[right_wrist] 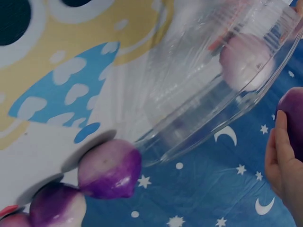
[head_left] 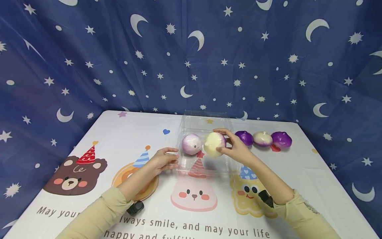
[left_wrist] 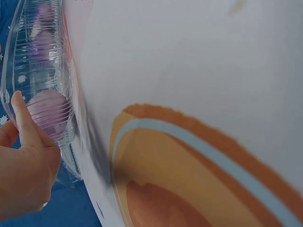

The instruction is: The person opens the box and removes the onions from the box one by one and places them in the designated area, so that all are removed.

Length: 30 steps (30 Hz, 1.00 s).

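My right hand (head_left: 238, 147) grips a white-and-purple onion (head_left: 212, 144) between thumb and fingers, over the clear plastic box (head_left: 216, 166). In the right wrist view this onion (right_wrist: 292, 118) is held apart from the box, above its rim. A second, pale purple onion (head_left: 191, 144) sits inside the box on the left; the ribbed wall half veils it in the left wrist view. At the box's left edge, my left hand (head_left: 162, 161) holds the rim with thumb and fingers, as the left wrist view also shows.
Right of the box stand a purple onion (head_left: 244, 138), a whitish onion (head_left: 262, 138) and another purple onion (head_left: 282, 140) in a row. The box's open lid (head_left: 206, 121) leans back towards the starry blue curtain (head_left: 191, 59). A printed white cloth (head_left: 143, 132) covers the table.
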Available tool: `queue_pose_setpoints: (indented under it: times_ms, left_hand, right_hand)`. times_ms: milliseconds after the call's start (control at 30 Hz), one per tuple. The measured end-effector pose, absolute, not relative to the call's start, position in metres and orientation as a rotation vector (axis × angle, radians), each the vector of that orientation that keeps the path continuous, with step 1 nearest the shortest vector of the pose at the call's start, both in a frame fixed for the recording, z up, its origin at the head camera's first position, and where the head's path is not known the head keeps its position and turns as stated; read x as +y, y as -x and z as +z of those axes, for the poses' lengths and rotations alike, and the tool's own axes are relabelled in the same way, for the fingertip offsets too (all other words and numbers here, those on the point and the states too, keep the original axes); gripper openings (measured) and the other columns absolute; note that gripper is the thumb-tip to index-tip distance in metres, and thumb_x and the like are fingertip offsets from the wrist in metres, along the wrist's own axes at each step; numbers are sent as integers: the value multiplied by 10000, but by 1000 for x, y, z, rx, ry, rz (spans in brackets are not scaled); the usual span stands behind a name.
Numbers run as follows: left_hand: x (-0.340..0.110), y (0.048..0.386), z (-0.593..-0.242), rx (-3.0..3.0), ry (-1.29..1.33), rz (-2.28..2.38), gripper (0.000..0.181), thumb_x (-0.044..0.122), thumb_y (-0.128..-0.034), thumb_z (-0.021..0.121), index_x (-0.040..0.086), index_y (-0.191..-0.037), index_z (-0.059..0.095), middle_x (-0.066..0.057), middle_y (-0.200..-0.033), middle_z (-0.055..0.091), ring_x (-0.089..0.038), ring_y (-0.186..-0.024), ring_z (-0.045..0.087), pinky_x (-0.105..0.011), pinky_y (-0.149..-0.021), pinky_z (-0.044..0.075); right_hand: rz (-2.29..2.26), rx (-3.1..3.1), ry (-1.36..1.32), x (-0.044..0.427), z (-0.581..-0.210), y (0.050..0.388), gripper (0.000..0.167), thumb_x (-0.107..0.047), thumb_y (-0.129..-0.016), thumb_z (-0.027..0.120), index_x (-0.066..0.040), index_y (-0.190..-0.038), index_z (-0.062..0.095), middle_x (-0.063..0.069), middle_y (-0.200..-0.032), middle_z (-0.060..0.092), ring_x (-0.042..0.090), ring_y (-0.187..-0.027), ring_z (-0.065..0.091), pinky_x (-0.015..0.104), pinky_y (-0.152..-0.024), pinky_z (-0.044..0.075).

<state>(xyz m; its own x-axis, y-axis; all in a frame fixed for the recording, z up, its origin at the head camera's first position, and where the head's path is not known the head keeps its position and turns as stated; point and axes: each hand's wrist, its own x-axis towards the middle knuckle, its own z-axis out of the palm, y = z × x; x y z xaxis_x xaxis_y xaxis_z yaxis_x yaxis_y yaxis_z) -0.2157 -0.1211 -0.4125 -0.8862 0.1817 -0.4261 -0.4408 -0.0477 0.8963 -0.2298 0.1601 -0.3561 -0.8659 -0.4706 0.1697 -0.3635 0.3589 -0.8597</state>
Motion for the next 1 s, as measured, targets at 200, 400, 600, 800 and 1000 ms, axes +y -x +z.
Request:
queue_pose_setpoints:
  times_ms: [200,400,600,800,1000]
  left_hand:
    - [-122,213,-414,1817,274,1992,436,-1,-915,557,-46,-1322,410,-14,-841,531,-98,-723,574,-212,-701,618]
    - [-121,213,-414,1809,281,1998,433,-2,-913,560,-41,-1318,412,-13,-830,524,-96,-712,568,-211,-693,618]
    - [-120,214,-413,1819,279,1996,432,5,-909,570,-40,-1313,422,-13,-835,531,-100,-716,573,-211,-688,618]
    - [-122,213,-412,1821,288,1987,438,12,-913,568,-33,-1323,420,-13,-843,533,-94,-713,577,-212,-694,618]
    - [-120,214,-411,1833,287,1983,432,19,-913,570,-25,-1320,429,-10,-844,533,-93,-716,577,-195,-672,614]
  right_hand:
    - [-1511,2528,729,173,-356,228,587,-7,-828,655,-40,-1356,401,222,-1368,402,394,-1106,524,399,-872,592]
    - [-1560,2530,726,186,-355,226,582,15,-826,654,12,-1333,369,236,-1336,407,374,-1126,510,310,-917,572]
    - [-1617,2518,673,198,-351,225,581,18,-844,637,15,-1332,322,226,-1325,398,292,-1105,480,112,-855,521]
    - [-1560,2545,662,207,-349,224,590,-11,-858,639,11,-1339,298,222,-1312,387,324,-1112,476,100,-853,511]
    - [-1509,2557,700,221,-347,225,653,-5,-858,640,-4,-1413,297,254,-1345,371,107,-1035,514,116,-799,548]
